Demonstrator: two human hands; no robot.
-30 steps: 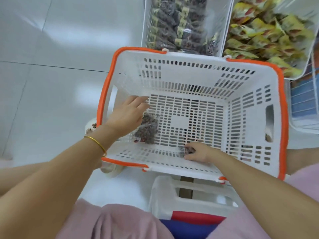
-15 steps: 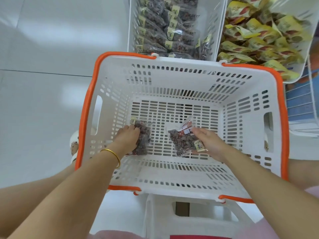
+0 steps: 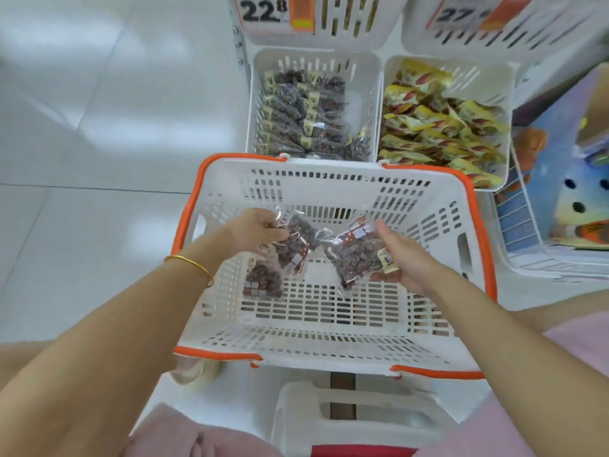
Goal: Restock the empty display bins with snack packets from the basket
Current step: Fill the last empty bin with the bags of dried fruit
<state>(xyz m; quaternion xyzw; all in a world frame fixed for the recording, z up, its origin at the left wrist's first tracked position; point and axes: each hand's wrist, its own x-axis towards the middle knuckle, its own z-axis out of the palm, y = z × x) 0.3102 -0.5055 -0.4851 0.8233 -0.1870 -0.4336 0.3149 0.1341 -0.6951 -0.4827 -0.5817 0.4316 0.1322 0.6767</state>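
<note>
Over the white basket point(image 3: 329, 183), at the pick-up step with one dark snack packet point(image 3: 293, 242) pinched in the left hand point(image 3: 253, 232) and a second packet point(image 3: 356, 255) clasped in the right hand point(image 3: 402, 258), hands apart, next probably needing a forward carry into the dark-packet bin point(image 3: 329, 62) just beyond the rim.

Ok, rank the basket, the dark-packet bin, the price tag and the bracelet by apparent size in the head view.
1. basket
2. dark-packet bin
3. price tag, partly cut off at the top
4. bracelet

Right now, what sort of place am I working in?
Most likely a shop aisle: a price tag reading 22.8, white bins full of packets, and an orange-rimmed basket in front of them.
</note>
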